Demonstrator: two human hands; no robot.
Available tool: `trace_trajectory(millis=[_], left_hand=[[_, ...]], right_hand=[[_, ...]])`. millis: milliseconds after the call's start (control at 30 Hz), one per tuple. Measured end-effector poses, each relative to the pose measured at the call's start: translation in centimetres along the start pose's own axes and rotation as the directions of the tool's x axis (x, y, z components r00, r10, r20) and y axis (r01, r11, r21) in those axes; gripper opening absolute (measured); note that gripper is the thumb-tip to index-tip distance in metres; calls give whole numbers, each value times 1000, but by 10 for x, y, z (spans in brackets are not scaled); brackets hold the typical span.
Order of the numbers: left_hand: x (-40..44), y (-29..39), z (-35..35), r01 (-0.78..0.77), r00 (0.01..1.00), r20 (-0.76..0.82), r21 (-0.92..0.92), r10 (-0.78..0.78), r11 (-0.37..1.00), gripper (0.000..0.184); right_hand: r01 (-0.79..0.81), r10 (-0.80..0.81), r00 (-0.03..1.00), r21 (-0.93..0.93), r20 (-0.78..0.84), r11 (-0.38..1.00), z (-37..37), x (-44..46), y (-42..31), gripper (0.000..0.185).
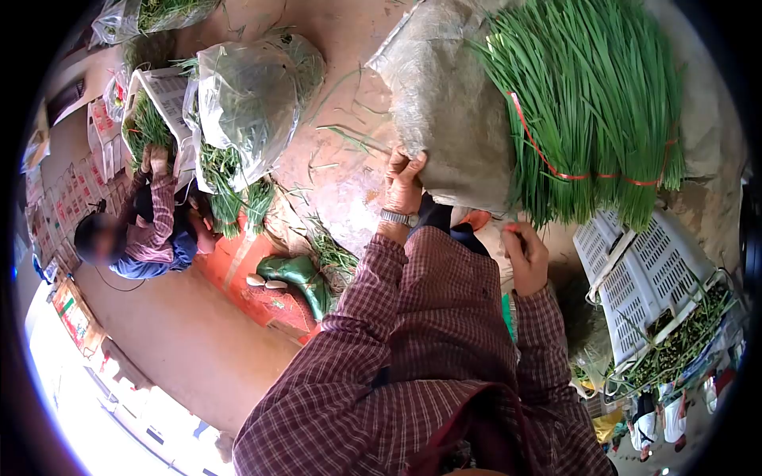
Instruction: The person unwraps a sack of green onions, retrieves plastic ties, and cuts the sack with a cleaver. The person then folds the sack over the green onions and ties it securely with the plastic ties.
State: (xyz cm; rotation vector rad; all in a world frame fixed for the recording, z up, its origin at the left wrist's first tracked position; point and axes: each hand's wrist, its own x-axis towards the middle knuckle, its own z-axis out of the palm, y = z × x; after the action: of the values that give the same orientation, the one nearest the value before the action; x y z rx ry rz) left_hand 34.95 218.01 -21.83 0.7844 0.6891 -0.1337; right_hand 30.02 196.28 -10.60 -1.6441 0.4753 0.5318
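Observation:
My left hand [405, 182], with a watch at the wrist, is closed on the near left edge of a dusty, clear plastic sheet [456, 119]. On the sheet's right side lie large bunches of garlic chives [587, 103], long green leaves with a pink-red tie [548, 163] across them. My right hand [528, 258] is just below the cut ends of the chives, apart from them. Its fingers are curled in, with a bit of red at the fingertips; what they hold is too small to make out.
A white slatted crate [651, 270] with greens stands at the right. At the left, a co-worker [151, 230] reaches into another white crate [171, 99] of greens. Plastic bags of greens [254, 95], an orange-red mat [238, 266] and a green bundle [302, 278] lie around.

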Motion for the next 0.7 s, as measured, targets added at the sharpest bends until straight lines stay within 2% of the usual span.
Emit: trace_trajectory(millis=[100, 167, 233, 300, 367, 400, 433, 500, 533, 567, 633, 700], left_hand=[[-15, 10, 43, 18, 998, 57, 5, -18, 1000, 17], [-16, 6, 59, 40, 999, 6, -13, -40, 999, 18], [-22, 9, 79, 80, 996, 32, -7, -80, 997, 18], [-27, 11, 100, 125, 990, 58, 6, -125, 992, 18], [-31, 10, 115, 42, 987, 148, 133, -62, 990, 20], [-31, 7, 120, -100, 964, 257, 136, 63, 986, 28], [-31, 3, 127, -99, 963, 262, 137, 61, 986, 28], [-27, -5, 140, -208, 946, 296, 228, 136, 951, 43], [-21, -3, 142, -301, 905, 404, 391, 131, 870, 51], [-19, -4, 147, -273, 888, 449, 349, 96, 897, 54], [-16, -2, 166, -246, 881, 469, 337, 65, 909, 44], [-11, 0, 176, -217, 855, 515, 454, -56, 864, 54]], right_hand=[[59, -55, 997, 61, -60, 996, 20, 24, -48, 12], [90, -79, 990, 91, -115, 992, 24, 39, -65, 13], [220, -232, 965, -100, -123, 970, 20, 54, -75, 14], [258, -280, 948, -148, -154, 955, 15, 65, -79, 16], [289, -321, 930, -188, -177, 939, 10, 70, -81, 19], [326, -372, 913, -248, -167, 912, 7, 72, -84, 22], [365, -424, 893, -307, -152, 879, 2, 75, -86, 25], [369, -430, 894, -338, -125, 866, -8, 89, -80, 29], [389, -463, 877, -375, -131, 841, -14, 94, -77, 29], [410, -499, 857, -414, -129, 813, -21, 99, -75, 29], [386, -479, 869, -436, -124, 813, -35, 111, -76, 29], [352, -430, 900, -462, -73, 814, -52, 119, -74, 27]])
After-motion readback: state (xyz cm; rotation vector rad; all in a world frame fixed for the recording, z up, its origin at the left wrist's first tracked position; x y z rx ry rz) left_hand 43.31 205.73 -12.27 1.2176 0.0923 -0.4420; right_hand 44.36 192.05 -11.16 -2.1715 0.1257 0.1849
